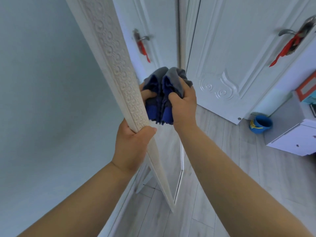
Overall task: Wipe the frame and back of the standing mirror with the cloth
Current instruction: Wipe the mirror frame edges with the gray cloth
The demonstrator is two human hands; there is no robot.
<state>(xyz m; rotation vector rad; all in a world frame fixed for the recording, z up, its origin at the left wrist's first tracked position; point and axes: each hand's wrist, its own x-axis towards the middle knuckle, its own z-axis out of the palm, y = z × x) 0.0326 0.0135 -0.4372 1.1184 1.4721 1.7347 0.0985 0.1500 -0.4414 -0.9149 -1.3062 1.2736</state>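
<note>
The standing mirror's cream carved frame (118,69) runs from top left down to the floor, seen almost edge-on. My left hand (131,146) grips this frame edge at mid height. My right hand (183,103) holds a bunched blue and grey cloth (171,82) pressed against the mirror glass just right of the frame. The glass (160,48) reflects the cloth, some fingers and a white door with a handle. The mirror's back is hidden from this angle.
A pale wall (42,100) lies to the left. A white panelled door (230,57) with a red tassel on its handle stands behind. A blue bucket (260,124) and a white cabinet (294,134) sit on the grey plank floor at right.
</note>
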